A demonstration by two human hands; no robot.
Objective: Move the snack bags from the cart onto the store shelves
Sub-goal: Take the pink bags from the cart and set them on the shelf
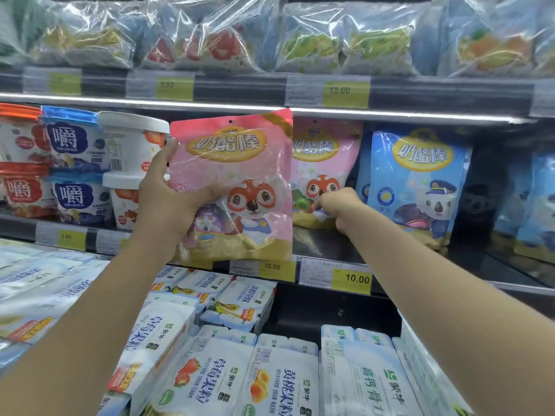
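My left hand (168, 199) holds a pink snack bag (237, 163) with a cartoon fox upright in front of the middle shelf (324, 244). A second pink bag (327, 157) of the same kind stands on that shelf just behind and to the right. My right hand (338, 208) reaches to its lower part, fingers pinched on the bag's bottom edge. A blue bag (417, 181) with a koala stands to the right of it. The cart is not in view.
White yoghurt tubs (132, 145) and blue and red tubs (72, 139) stand left on the same shelf. Clear-wrapped packs (312, 43) fill the upper shelf. White milk and yoghurt packs (240, 370) crowd the lower bin. Yellow price tags (354, 279) line the shelf edges.
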